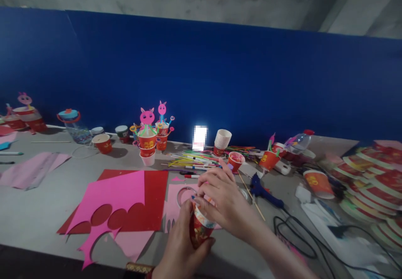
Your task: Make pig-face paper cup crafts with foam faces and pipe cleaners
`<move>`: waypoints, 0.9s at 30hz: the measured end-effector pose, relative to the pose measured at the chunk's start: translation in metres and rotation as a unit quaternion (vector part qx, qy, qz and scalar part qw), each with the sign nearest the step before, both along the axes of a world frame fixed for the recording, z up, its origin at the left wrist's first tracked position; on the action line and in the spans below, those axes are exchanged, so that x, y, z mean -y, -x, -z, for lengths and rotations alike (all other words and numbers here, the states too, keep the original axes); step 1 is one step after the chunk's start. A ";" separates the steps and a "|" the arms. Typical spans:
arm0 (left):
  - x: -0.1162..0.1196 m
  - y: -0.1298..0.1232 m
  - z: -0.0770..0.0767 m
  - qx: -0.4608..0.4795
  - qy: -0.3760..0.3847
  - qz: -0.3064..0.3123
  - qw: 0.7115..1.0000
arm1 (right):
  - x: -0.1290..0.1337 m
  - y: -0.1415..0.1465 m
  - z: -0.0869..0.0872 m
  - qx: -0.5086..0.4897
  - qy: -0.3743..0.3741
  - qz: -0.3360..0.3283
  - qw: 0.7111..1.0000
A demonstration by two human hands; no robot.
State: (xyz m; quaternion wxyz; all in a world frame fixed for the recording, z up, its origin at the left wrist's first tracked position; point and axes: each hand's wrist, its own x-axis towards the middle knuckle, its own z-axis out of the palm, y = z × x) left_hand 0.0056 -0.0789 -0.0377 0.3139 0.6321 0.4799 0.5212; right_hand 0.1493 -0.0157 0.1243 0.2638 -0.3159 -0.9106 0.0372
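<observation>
A red patterned paper cup (202,228) with a pale rim sits tilted in my left hand (182,245), whose fingers and thumb wrap round its side. Over the cup's mouth bends my right hand (224,199), its thumb at the rim and its fingers curled across the top. A small blue tip shows beside the right thumb; whatever those fingers pinch is hidden. Just behind the cup, a clear tape roll (185,196) lies on pale pink paper (171,205). Left of my hands, bright pink paper (116,191) with round cutouts rests on a red sheet (157,187).
Colored pipe cleaners and markers (191,159) lie behind my hands. Cups with pink animal faces (147,140) stand at the back. A blue glue gun (264,191) with a black cord, a power strip (333,233) and stacked paper cups (373,187) occupy the right.
</observation>
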 end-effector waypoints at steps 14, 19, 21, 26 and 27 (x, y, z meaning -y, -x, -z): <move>0.009 0.002 -0.012 0.043 0.022 0.031 0.998 | 0.005 0.004 0.004 0.019 -0.020 0.022 0.999; 0.010 0.003 -0.014 0.043 0.039 0.043 0.997 | 0.009 0.006 0.006 0.032 -0.043 0.055 0.997; 0.010 0.003 -0.012 0.044 0.033 0.043 0.998 | 0.010 0.005 0.005 0.032 -0.053 0.071 0.996; 0.009 0.005 -0.019 0.022 0.013 0.059 0.998 | 0.011 0.003 0.000 0.047 -0.070 0.075 0.994; 0.009 0.006 -0.022 0.013 0.013 0.067 0.998 | 0.011 0.003 -0.002 0.054 -0.072 0.067 0.994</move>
